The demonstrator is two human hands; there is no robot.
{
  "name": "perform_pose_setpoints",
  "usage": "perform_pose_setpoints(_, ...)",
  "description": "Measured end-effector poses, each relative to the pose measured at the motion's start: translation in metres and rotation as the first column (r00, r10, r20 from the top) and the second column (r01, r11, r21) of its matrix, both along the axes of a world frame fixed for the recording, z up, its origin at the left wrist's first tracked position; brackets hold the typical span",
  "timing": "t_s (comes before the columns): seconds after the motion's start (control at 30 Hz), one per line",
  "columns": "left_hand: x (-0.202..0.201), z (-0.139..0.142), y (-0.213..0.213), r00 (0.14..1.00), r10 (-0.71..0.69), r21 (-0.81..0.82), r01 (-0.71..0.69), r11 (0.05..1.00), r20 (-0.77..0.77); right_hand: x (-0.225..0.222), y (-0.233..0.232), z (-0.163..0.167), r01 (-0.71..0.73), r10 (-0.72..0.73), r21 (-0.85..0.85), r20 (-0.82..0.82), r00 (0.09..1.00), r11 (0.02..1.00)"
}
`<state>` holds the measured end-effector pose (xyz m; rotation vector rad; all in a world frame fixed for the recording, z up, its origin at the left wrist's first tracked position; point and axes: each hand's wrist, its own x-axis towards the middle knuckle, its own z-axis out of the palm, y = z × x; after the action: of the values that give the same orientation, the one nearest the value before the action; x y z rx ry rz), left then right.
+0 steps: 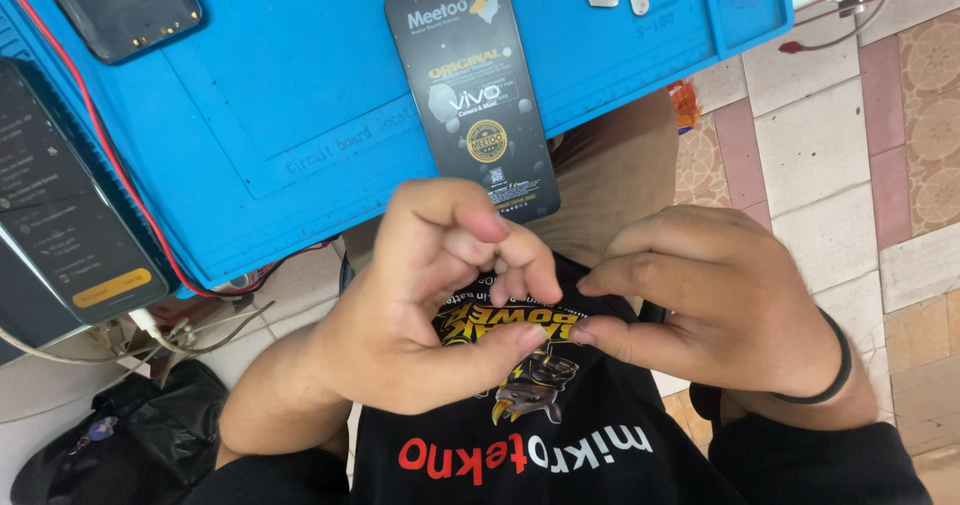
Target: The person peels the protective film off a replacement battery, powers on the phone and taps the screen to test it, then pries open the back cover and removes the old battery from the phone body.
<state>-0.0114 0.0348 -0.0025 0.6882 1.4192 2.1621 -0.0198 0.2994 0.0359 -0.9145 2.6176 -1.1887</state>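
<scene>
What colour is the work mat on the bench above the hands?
Bright blue; the work mat shows plainly in the head view.

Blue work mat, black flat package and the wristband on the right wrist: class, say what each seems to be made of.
Blue work mat: probably silicone or soft rubber, matte, with moulded raised ridges and compartments. Black flat package: looks like glossy printed card or plastic film, showing sheen. Wristband: thin, plain black, likely rubber or elastic; the material is unclear.

Both hands are up close to the chest, nearly meeting in the middle. Left hand (430,305) has its fingers curled in, thumb stretched toward the right hand (715,305), whose thumb and forefinger point back at it, tips almost touching. Can't tell if anything's pinched between them.
</scene>
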Motion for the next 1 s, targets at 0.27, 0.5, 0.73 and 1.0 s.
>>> perform_pose_setpoints(0.27,-0.001,0.009,0.013,0.994,-0.001,-0.21,-0.022,0.978,-0.108,0.002,0.001,-0.002,0.02,-0.02,0.016,-0.005,1.0,1.0)
perform_pose_setpoints(0.5,-0.005,-0.003,0.025,0.992,-0.12,-0.375,0.098,0.922,-0.035,0.007,0.006,-0.018,-0.059,0.062,0.065,-0.047,0.997,0.996)
perform_pose_setpoints(0.73,0.007,-0.024,0.04,0.972,-0.23,-0.417,0.225,0.88,0.04,0.014,0.011,-0.038,-0.181,0.175,0.038,0.115,0.978,0.983)
perform_pose_setpoints(1.0,0.014,-0.04,0.041,0.95,-0.287,-0.413,0.215,0.885,-0.122,0.018,0.019,-0.054,-0.118,0.117,0.0,0.154,0.981,0.993)
